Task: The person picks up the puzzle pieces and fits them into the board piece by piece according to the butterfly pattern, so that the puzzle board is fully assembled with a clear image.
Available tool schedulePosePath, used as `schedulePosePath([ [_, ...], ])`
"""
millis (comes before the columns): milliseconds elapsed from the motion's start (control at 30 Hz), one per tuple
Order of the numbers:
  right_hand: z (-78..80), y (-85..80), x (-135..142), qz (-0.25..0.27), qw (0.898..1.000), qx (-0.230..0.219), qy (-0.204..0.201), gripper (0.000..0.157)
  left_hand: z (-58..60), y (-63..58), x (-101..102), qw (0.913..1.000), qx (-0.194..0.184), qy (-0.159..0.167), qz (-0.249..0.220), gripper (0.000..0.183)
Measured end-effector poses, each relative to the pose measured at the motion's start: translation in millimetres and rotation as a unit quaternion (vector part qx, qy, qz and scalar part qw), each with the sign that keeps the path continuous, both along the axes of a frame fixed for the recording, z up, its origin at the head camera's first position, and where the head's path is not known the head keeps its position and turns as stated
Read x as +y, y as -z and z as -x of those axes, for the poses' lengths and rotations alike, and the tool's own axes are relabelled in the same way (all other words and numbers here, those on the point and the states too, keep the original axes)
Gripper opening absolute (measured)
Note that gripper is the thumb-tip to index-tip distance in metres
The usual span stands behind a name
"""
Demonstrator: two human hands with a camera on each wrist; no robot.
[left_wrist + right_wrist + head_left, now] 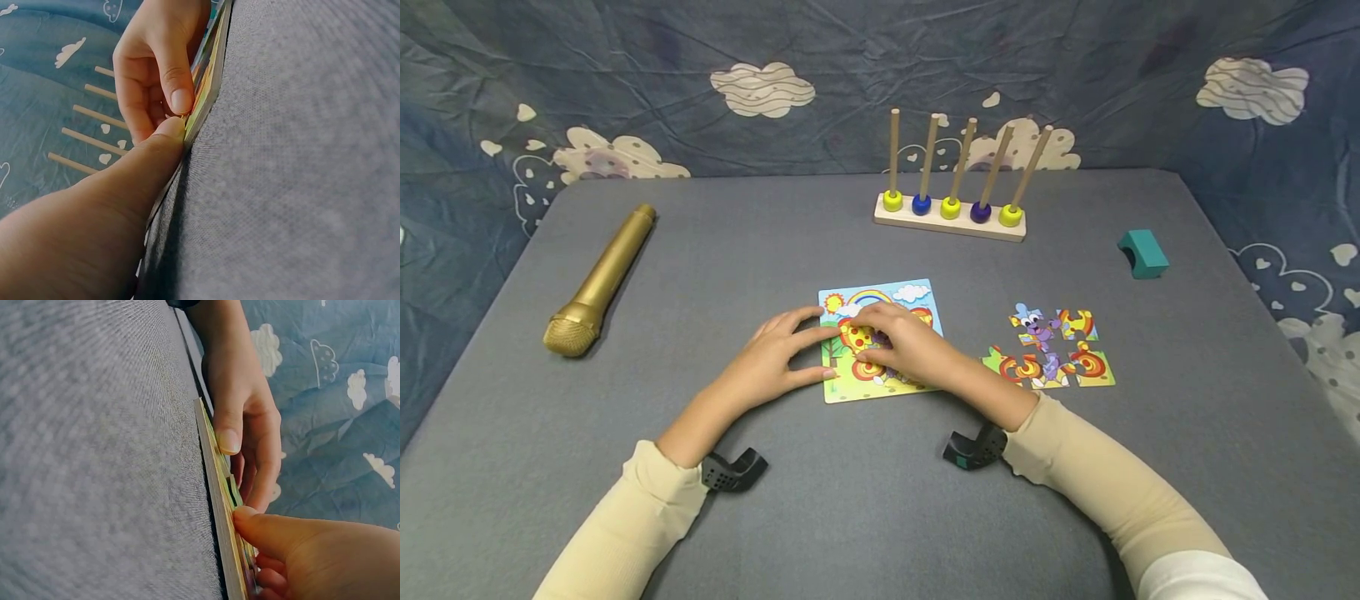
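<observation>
- Jigsaw board (848,389) lies flat near the middle of the grey table (850,508), under both hands; I can make out a sun, a rainbow and a white cloud across its far part.
- Left hand (769,352), as I see it: fingers loosely spread, thumb and index fingertip resting on the board's left side, nothing gripped.
- Right hand (917,340): it reaches over the board with fingers bent, and I see thumb and forefinger pinching a yellow, red-spotted puzzle piece (856,336) at the board's surface; how firmly, I cannot tell.
- Right of the board I have loose puzzle pieces (1097,368) grouped together, one showing a purple cartoon animal; the right wrist is near them.
- Beyond the board stands a wooden peg rack (936,223) with five rods, each carrying one bead in yellow, blue or purple.
- Over on my left lies a gold microphone (601,282); on the far right, a teal arch block (1146,254).
</observation>
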State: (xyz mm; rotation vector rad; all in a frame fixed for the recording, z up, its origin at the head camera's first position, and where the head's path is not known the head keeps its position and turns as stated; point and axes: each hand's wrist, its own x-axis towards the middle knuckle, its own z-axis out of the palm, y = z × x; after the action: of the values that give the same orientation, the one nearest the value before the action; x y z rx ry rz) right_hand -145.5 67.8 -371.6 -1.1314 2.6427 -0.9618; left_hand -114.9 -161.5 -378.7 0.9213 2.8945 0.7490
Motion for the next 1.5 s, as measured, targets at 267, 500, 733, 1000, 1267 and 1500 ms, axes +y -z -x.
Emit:
schedulePosePath([
  [267,-0.9,-2.0,1.3,-0.031,0.999,0.006,0.008,0.043,-0.5,-0.9,-0.6,1.0000,-0.008,-0.001,-0.001,0.056],
  [500,-1.9,-8.2,6.5,-0.030,0.999,-0.032,-0.016,0.054,-1.1,-0.1,-2.2,0.9999,-0.011,-0.001,-0.001,0.064],
  [733,-7.1,-32.1,32.6,0.030,0.999,-0.028,-0.009,0.062,-1.0,-0.5,-2.1,0.9999,-0.012,-0.004,-0.002,0.065],
  [1000,-18.2,-51.8,99.2,0.089,0.994,-0.010,0.055,0.065,-0.9,1.3,-0.9,0.9998,-0.018,-0.006,0.003,0.065],
  [1267,-22.7,-42.9,159.9,0.068,0.988,-0.001,0.136,0.066,-1.1,0.8,-0.6,0.9996,-0.026,-0.008,0.003,0.065],
  [1500,-14.0,-27.3,186.3,0.052,0.984,-0.063,0.159,0.062,-1.0,-1.0,-0.4,0.9996,-0.027,-0.005,0.000,0.066],
])
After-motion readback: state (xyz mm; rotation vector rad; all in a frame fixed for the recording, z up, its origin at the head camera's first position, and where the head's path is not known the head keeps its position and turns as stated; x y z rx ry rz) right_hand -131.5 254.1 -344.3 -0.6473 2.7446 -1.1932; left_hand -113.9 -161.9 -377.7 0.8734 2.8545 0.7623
